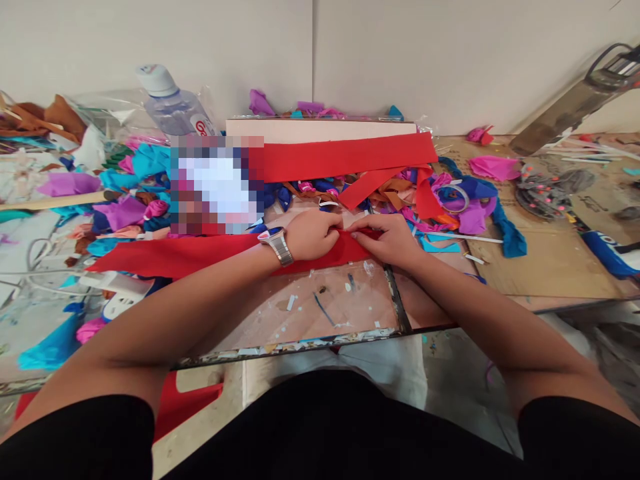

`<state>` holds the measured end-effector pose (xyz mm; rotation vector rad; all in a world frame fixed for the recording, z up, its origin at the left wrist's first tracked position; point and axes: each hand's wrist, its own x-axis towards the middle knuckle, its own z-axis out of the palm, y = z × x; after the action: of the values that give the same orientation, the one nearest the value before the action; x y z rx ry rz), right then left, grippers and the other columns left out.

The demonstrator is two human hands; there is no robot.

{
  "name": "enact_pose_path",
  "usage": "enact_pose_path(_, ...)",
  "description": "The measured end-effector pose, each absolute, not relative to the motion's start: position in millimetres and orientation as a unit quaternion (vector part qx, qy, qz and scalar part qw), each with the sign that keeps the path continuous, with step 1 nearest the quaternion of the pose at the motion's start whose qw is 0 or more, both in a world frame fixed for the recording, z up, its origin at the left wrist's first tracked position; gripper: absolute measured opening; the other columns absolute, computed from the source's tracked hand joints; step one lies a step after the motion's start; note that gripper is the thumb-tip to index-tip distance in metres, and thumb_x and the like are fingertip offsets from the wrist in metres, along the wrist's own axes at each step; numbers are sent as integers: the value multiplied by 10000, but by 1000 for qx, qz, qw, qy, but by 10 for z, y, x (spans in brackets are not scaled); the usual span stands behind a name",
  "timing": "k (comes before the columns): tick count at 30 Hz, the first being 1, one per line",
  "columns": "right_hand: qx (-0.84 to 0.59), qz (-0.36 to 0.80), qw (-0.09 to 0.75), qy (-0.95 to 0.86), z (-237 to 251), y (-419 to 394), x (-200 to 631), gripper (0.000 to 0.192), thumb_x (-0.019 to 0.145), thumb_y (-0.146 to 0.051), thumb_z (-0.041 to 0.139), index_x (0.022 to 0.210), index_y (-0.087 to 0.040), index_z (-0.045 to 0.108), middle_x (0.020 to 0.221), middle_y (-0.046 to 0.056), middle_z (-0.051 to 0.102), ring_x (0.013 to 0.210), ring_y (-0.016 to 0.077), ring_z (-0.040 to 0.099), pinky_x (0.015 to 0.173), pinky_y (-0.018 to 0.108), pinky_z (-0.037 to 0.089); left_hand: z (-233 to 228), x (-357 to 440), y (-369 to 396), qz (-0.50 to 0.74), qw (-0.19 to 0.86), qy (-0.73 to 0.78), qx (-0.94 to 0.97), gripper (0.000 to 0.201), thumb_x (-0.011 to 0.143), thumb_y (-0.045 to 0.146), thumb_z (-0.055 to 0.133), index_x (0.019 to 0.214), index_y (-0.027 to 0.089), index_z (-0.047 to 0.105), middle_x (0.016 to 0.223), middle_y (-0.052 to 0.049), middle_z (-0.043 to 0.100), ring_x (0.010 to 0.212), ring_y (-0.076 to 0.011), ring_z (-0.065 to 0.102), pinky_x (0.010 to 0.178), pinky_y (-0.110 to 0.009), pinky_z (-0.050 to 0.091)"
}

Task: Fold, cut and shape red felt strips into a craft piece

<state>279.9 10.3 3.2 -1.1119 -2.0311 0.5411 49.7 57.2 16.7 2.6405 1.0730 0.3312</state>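
A long red fabric strip (170, 257) lies across the table in front of me, running off to the left. My left hand (313, 235), with a metal watch on the wrist, pinches the strip's right end. My right hand (385, 239) pinches the same end from the other side, fingertips almost touching the left ones. A second, wider red strip (345, 157) lies further back, in front of a cream board (320, 129).
Coloured fabric scraps (125, 193) are heaped left and behind. A water bottle (173, 103) lies at the back left, a roll of tape (454, 198) right of my hands, a dark bottle (575, 100) far right. Brown cardboard (545, 257) covers the right side; the table's front edge (300, 347) is near.
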Motion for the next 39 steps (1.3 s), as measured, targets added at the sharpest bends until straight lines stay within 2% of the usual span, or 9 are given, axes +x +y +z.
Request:
enact_pose_path(8, -453, 220, 363, -784, 75, 79, 2785, 179, 931, -229, 709, 1001, -235, 873, 1011, 44, 877, 923, 246, 824, 878, 347, 627, 218, 505, 528, 98, 139, 370, 913, 342, 1000, 306, 453, 1037, 194, 774, 978, -104, 806, 847, -259, 692, 742, -370, 425)
enact_pose_path(13, -456, 219, 369, -779, 71, 78, 2785, 167, 936, -264, 725, 1015, -237, 870, 1019, 50, 879, 940, 257, 826, 872, 359, 632, 227, 517, 530, 109, 162, 366, 910, 460, 1095, 361, 344, 923, 183, 732, 893, -105, 770, 780, -238, 646, 713, -365, 394)
enact_pose_path(22, -441, 212, 389, -780, 54, 83, 2777, 164, 947, -257, 715, 987, -219, 870, 1000, 71, 875, 908, 253, 823, 830, 352, 617, 231, 517, 551, 125, 174, 371, 904, 433, 1090, 333, 358, 840, 183, 678, 828, -95, 729, 728, -223, 593, 678, -369, 347)
enact_pose_path(29, -457, 213, 378, -776, 60, 82, 2792, 162, 928, -262, 730, 1003, -233, 871, 992, 56, 874, 909, 245, 814, 841, 344, 617, 235, 504, 535, 140, 205, 337, 908, 294, 1029, 324, 437, 922, 188, 675, 858, -67, 735, 747, -209, 606, 701, -350, 376)
enact_pose_path(34, -457, 227, 383, -770, 65, 83, 2792, 167, 919, -260, 733, 1004, -231, 875, 1001, 58, 874, 911, 250, 817, 840, 346, 619, 237, 498, 512, 107, 171, 335, 920, 221, 984, 386, 535, 989, 201, 654, 878, -64, 747, 720, -215, 617, 665, -351, 363)
enact_pose_path(39, -476, 247, 392, -748, 50, 95, 2790, 171, 910, -303, 755, 1005, -222, 873, 1010, 61, 876, 922, 260, 820, 856, 361, 636, 203, 497, 514, 86, 99, 346, 929, 282, 1049, 342, 429, 1074, 217, 680, 940, -88, 779, 796, -244, 691, 676, -365, 368)
